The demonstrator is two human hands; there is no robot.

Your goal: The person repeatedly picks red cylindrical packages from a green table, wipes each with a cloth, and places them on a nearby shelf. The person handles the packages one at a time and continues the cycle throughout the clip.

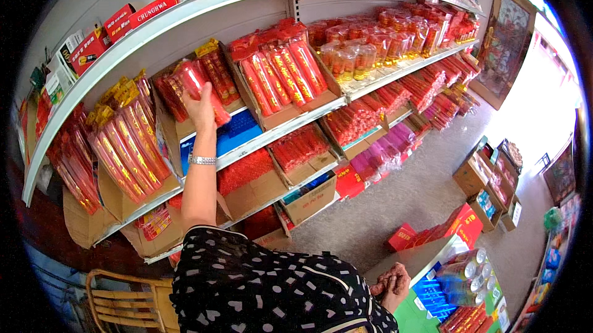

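Observation:
My left hand (199, 103), with a metal band on its wrist, reaches up to the middle shelf. Its fingers grip a plastic-wrapped red candle pack (204, 83), tilted over an open cardboard box. Thinner red packs with gold lettering (217, 71) stand behind it in that box. Beneath the pack lies a blue printed panel (238, 130). To the right, a box of large red candles with gold characters (282, 76) adjoins. My right hand (393, 284) is low beside the green-topped counter (414, 317), fingers curled; whether it holds anything is unclear.
Red and gold goods line the metal shelves (296, 134). Jars with gold bases (361, 59) stand farther right. The counter bears shrink-wrapped cans (465, 277) and blue packs (433, 293). A bamboo chair (127, 303) stands lower left; cardboard boxes (486, 180) sit on the floor.

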